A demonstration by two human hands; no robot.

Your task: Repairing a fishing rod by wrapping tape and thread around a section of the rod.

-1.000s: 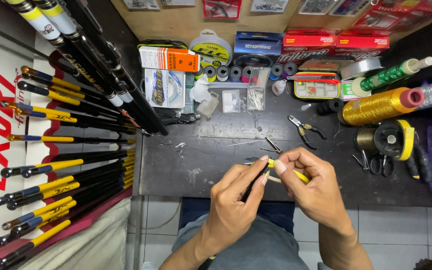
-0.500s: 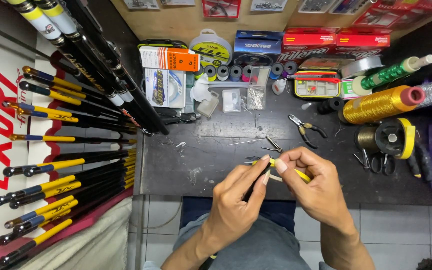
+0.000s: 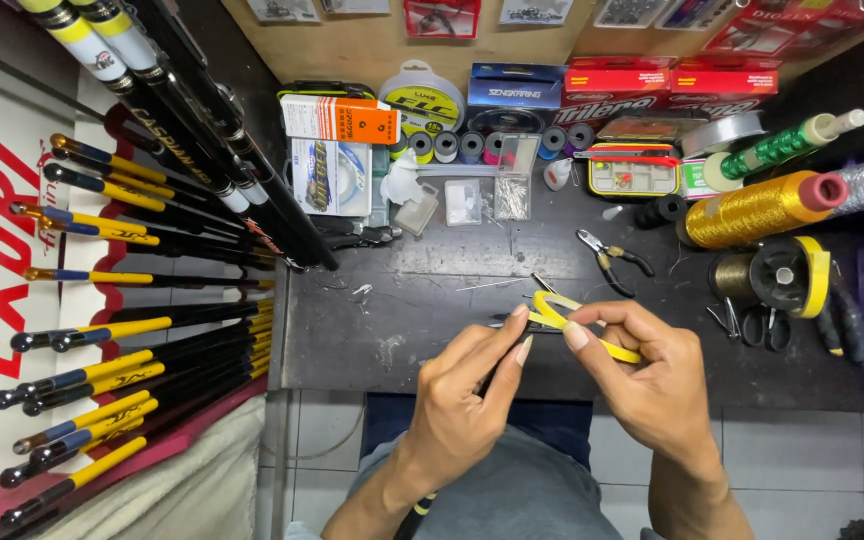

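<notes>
My left hand [image 3: 462, 395] and my right hand [image 3: 647, 375] meet over the near edge of a black worktable [image 3: 402, 330]. Between their fingertips is a thin dark rod with a yellow strip [image 3: 577, 322] wound or peeling around it. My left thumb and fingers pinch the dark rod near its tip, and the rod runs down under my left palm. My right fingers pinch the yellow strip, which trails over my right hand toward the right.
Black and yellow fishing rods [image 3: 122, 330] stand racked at the left. On the table lie pliers [image 3: 612, 262], scissors [image 3: 752, 325], a gold thread spool [image 3: 757, 208], a green spool [image 3: 782, 148], a black reel [image 3: 777, 275], small thread spools [image 3: 462, 147] and boxes [image 3: 337, 120].
Both hands stay in the same place. The yellow strip's loop looks slightly more open at the rod tip, and my fingers have shifted a little.
</notes>
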